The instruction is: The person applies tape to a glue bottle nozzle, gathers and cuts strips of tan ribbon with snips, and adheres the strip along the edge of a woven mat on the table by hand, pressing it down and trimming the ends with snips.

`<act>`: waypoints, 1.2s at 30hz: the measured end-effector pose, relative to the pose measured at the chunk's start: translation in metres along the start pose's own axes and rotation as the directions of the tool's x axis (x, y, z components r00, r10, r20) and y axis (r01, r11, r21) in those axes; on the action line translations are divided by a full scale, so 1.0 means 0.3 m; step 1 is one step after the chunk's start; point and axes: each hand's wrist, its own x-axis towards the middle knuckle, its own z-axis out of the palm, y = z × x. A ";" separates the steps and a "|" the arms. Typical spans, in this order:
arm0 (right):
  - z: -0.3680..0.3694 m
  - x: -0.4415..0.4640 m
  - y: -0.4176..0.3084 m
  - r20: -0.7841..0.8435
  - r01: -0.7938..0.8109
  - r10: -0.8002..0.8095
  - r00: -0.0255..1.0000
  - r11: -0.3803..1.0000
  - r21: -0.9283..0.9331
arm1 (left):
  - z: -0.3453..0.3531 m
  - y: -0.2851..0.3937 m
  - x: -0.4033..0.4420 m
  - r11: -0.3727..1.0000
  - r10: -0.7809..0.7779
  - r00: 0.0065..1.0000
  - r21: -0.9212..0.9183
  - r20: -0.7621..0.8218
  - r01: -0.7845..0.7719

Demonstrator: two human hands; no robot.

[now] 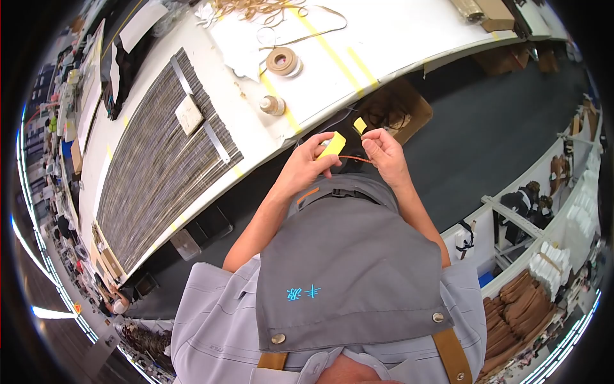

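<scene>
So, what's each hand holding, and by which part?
Left hand: yellow rectangular block, by its lower part. Right hand: small yellow rectangular piece, by its lower end.

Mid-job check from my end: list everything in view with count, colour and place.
Chunky rectangular block: one, yellow, in left hand
Small flat tab: one, yellow, in right hand
Thin cord: one, orange, between the hands
Long worktable: one, white, left and top
Finely striped sheet material: one spread, grey-brown, on worktable
Long flat metal bar: one, silver, across striped material
Rectangular block: one, off-white, on metal bar
Round tape roll: one, brown, on worktable
Small cylindrical object: one, brown-white, near worktable edge
Cardboard box: one, brown, beyond right hand
Soft folded pile: count unclear, brown, lower right
Cloth apron: one, grey, on person
Hands: two, bare, centre
</scene>
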 end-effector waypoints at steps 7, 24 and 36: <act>0.026 0.000 -0.053 -0.070 0.099 -0.123 0.990 0.954 -0.285 | -0.092 -0.092 -0.034 0.984 0.022 0.997 -0.173 -0.072 -0.034; 0.025 0.022 -0.091 0.081 0.155 -0.136 0.987 0.937 -0.314 | -0.413 -0.173 -0.077 0.842 0.123 0.830 -0.386 -0.544 -0.378; 0.160 0.162 -0.092 -0.116 0.117 -0.158 0.981 0.947 -0.299 | -0.862 -0.187 0.315 0.759 0.350 0.729 0.634 -0.589 0.147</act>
